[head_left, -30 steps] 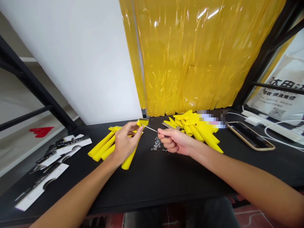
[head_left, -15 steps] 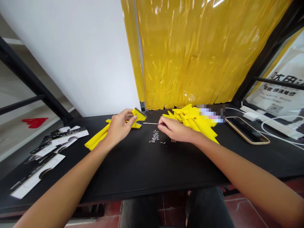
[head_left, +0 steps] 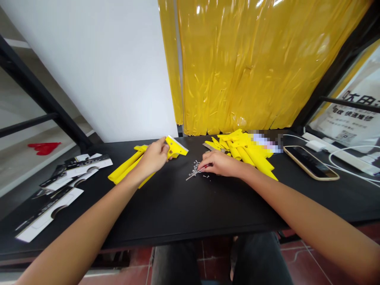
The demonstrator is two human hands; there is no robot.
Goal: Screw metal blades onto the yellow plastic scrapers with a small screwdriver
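My left hand [head_left: 154,155] is closed around a yellow scraper [head_left: 177,149], its wide head with a pale blade edge pointing to the right and small holes in its face. Pinched in my right hand [head_left: 219,163] is a thin screwdriver [head_left: 192,175]; its metal shaft slants down to the left, and a bit of red shows at the fingers. Beneath the fingertips lies a small heap of screws and nuts [head_left: 194,169], partly covered by that hand. More yellow scrapers [head_left: 122,169] rest under and beside my left wrist.
A pile of yellow scraper parts [head_left: 247,152] lies behind my right hand. Farther right are a phone [head_left: 310,163], white cables and a power strip [head_left: 341,152]. Black-and-white card sleeves [head_left: 49,215] are spread at the left of the black table [head_left: 178,215].
My right hand has lowered the screwdriver, so its tip has swung from beside the scraper down over the screws. The scraper has turned in my left hand, showing more of its face.
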